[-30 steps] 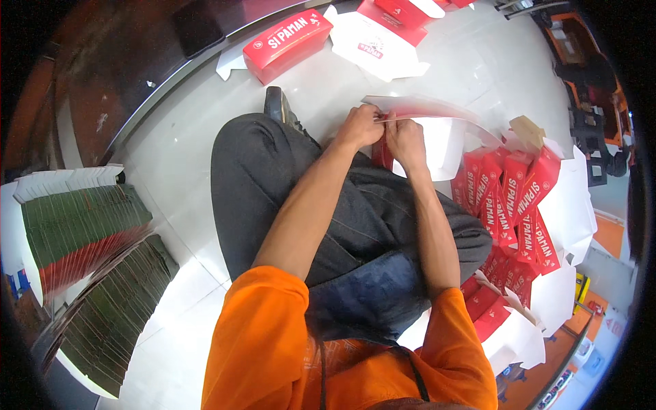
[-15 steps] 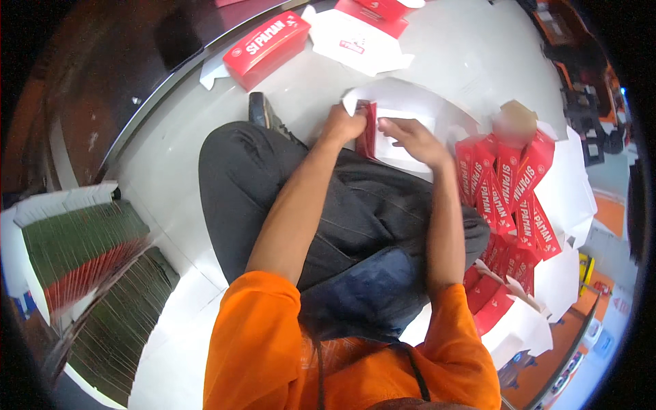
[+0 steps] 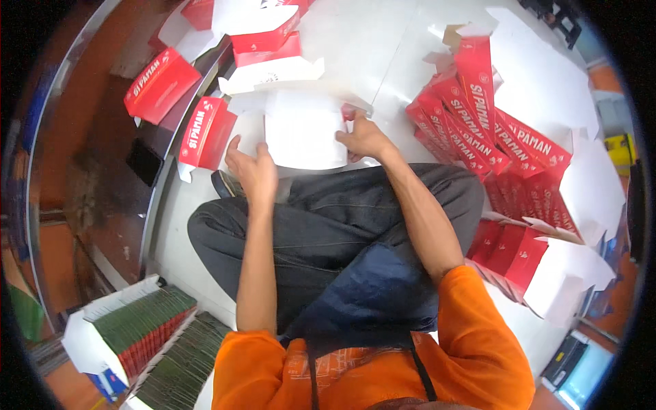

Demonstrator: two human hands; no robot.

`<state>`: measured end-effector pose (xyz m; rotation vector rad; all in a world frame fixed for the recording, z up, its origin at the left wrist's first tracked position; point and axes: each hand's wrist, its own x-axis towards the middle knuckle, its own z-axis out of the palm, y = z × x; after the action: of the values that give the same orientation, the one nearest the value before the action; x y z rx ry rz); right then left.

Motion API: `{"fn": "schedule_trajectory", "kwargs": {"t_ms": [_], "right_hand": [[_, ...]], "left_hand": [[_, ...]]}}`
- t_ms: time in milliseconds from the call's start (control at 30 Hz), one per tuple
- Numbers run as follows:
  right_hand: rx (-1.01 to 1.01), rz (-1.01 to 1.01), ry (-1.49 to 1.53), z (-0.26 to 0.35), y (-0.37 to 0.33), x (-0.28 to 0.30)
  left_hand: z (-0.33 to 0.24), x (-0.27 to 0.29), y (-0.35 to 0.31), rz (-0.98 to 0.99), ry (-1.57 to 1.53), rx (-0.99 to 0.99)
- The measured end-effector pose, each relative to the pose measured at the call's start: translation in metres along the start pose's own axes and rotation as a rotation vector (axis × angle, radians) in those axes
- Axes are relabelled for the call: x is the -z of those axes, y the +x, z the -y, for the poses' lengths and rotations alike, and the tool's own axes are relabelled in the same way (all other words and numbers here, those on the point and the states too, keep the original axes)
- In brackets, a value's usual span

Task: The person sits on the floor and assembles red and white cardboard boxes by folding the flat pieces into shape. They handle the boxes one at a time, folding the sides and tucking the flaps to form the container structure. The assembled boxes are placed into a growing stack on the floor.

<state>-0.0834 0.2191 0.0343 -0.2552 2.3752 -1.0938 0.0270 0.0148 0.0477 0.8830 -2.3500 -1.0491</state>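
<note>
In front of my crossed legs is a part-folded carton [image 3: 304,133], its white inside facing up and its far flap blurred. My right hand [image 3: 369,140] is closed on the carton's right wall, with a bit of red showing at the fingers. My left hand [image 3: 253,167] is at the carton's left edge, thumb and fingers apart; whether the thumb touches the edge I cannot tell. Just left of that hand stands a red folded carton [image 3: 207,133].
A heap of red cartons [image 3: 471,116] lies on the right, with red-and-white cartons [image 3: 509,253] below it. Another red carton [image 3: 162,85] sits far left, and more [image 3: 266,44] stand ahead. Stacks of green-and-red flat pieces [image 3: 143,321] are at lower left.
The view has turned, shifting the surroundings. My left hand has let go of the carton's red left wall and spread its fingers. My right hand has closed on the opposite wall.
</note>
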Motion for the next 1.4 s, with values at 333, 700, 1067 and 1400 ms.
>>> {"fn": "schedule_trajectory", "kwargs": {"t_ms": [333,700,1067,1400], "right_hand": [[0.064,0.463,0.217,-0.010,0.008,-0.023],[0.187,0.016,0.038,-0.011,0.014,-0.048],[0.104,-0.143,-0.023,0.002,0.008,-0.062],[0.060,-0.267,0.152,-0.006,0.018,-0.068]], "left_hand": [[-0.051,-0.058,0.022,0.474,0.344,-0.202],[-0.045,-0.053,0.014,0.482,0.377,-0.315],[-0.053,-0.054,0.020,0.581,0.532,-0.326],[-0.043,-0.063,0.040,0.670,0.615,-0.238]]}}
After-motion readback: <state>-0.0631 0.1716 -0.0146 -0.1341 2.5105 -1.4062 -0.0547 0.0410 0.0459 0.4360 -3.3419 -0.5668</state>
